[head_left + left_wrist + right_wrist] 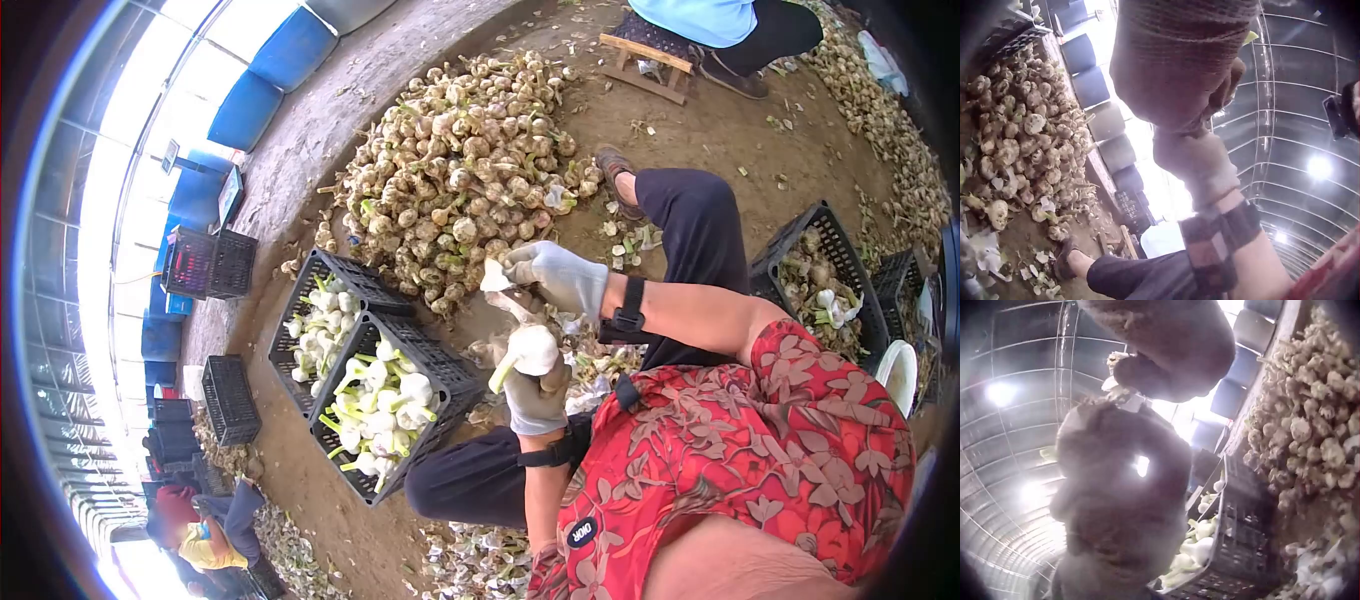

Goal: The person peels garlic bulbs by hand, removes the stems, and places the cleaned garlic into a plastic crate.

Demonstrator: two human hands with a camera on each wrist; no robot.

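My left hand (538,402), in a pale work glove, grips a white garlic bulb (532,350) whose green stem points down to the left. Just above it my right hand (562,276), gloved too, pinches a white piece of garlic skin (495,276) between thumb and fingers. In the left wrist view the back of the left hand (1175,62) hides the bulb. The right hand (1125,469) is dark and blurred in its own wrist view. To the left, cleaned garlic (385,405) with trimmed green stems fills a black crate (440,375).
A heap of unpeeled garlic (460,170) lies ahead. Behind the near crate stands a second crate (345,275) with white bulbs. More crates (825,235) are at the right. Peel scraps (590,370) cover the floor between my legs. Another person (700,20) sits at the top.
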